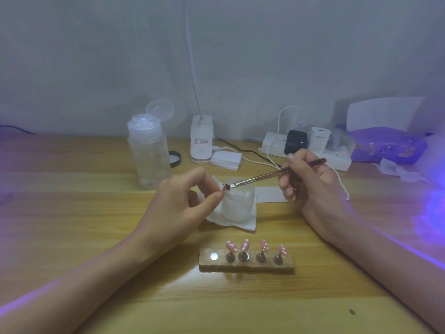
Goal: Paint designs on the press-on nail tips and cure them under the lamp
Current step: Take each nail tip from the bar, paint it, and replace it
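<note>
Wooden desk (72,237), four pink nail tips (245,245) on stand (245,266), one brush (260,177)

left hand (179,203) pinches a nail tip (225,188) between thumb and forefinger; right hand (310,186) grips a brush (260,177).

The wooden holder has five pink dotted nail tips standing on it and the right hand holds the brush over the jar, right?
Not quite. The head view shows four pink dotted nail tips on the wooden holder; its leftmost spot is bare. The right hand does hold the brush over the jar. The left hand pinches a small piece there.
</note>
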A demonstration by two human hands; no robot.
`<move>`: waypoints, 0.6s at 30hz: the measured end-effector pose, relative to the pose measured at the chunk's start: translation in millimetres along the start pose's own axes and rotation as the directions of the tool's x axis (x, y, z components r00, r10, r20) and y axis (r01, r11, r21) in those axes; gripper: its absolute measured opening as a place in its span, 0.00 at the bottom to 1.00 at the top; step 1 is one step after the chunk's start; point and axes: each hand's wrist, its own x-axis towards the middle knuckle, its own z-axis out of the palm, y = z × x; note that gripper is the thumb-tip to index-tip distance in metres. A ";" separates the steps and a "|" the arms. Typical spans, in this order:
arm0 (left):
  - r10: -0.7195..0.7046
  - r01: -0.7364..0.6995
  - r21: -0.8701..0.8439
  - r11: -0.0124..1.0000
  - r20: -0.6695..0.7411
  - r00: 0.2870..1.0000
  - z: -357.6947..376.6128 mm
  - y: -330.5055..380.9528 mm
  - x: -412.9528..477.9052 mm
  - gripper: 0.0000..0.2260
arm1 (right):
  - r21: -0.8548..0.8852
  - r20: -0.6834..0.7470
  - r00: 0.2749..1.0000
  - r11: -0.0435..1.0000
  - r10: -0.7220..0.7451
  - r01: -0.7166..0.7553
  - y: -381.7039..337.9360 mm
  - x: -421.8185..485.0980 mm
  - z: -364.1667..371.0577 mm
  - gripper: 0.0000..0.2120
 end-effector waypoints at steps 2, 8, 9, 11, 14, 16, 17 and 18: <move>0.006 -0.006 0.004 1.000 -0.001 1.000 -0.2 -0.3 -0.4 0.10 | -0.019 -0.035 0.999 1.000 -0.004 0.003 1.5 0.1 -0.2 0.12; 0.015 -0.015 0.008 1.000 -0.001 1.000 0.0 -0.5 -0.5 0.09 | 0.002 -0.001 1.000 1.000 -0.002 0.002 0.4 -0.2 -0.2 0.10; 0.016 -0.016 0.008 1.000 -0.003 1.000 -0.1 -0.4 -0.5 0.10 | -0.011 -0.009 1.000 1.000 -0.003 0.003 0.9 -0.3 0.2 0.11; 0.018 -0.018 0.012 1.000 -0.005 1.000 -0.1 -0.5 -0.7 0.10 | -0.015 -0.046 0.999 1.000 -0.005 0.005 1.2 -0.2 -0.5 0.12; 0.017 -0.017 0.013 1.000 -0.004 1.000 0.0 -0.5 -0.6 0.10 | 0.006 -0.033 0.999 1.000 -0.021 0.021 -0.9 -0.7 -0.9 0.11; 0.017 -0.017 0.007 1.000 -0.005 1.000 -0.2 -0.6 -0.9 0.09 | -0.019 -0.012 1.000 1.000 -0.019 0.018 -0.3 -1.5 0.2 0.11; 0.015 -0.015 0.003 1.000 -0.003 1.000 -0.3 -0.5 -0.9 0.09 | -0.030 -0.022 1.000 1.000 -0.009 0.009 0.4 -1.5 0.4 0.11; 0.013 -0.013 0.000 1.000 -0.001 1.000 -0.4 -0.4 -1.2 0.09 | -0.029 -0.041 0.999 1.000 0.002 -0.003 1.0 -1.3 0.4 0.12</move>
